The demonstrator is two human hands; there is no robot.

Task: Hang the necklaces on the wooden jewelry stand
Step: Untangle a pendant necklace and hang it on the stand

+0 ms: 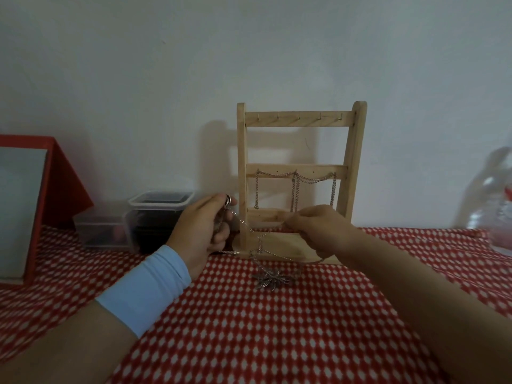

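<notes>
A wooden jewelry stand (pixel 300 119) stands upright against the wall, with a row of small hooks on its top bar. Silver chains (pixel 296 189) hang from its middle bar. In front of the stand's base, a silver necklace (pixel 273 277) with a leaf-shaped pendant lies partly on the tablecloth. Its chain runs up to both hands. My left hand (pixel 205 231) grips one end of the chain just left of the stand. My right hand (pixel 318 231) pinches the chain in front of the stand's lowest bar.
A red-and-white patterned cloth (pixel 249 328) covers the table. Clear plastic boxes (pixel 158 217) sit left of the stand, and a red-framed mirror (pixel 30 206) leans at the far left. A clear plastic bottle (pixel 496 206) stands at the right edge.
</notes>
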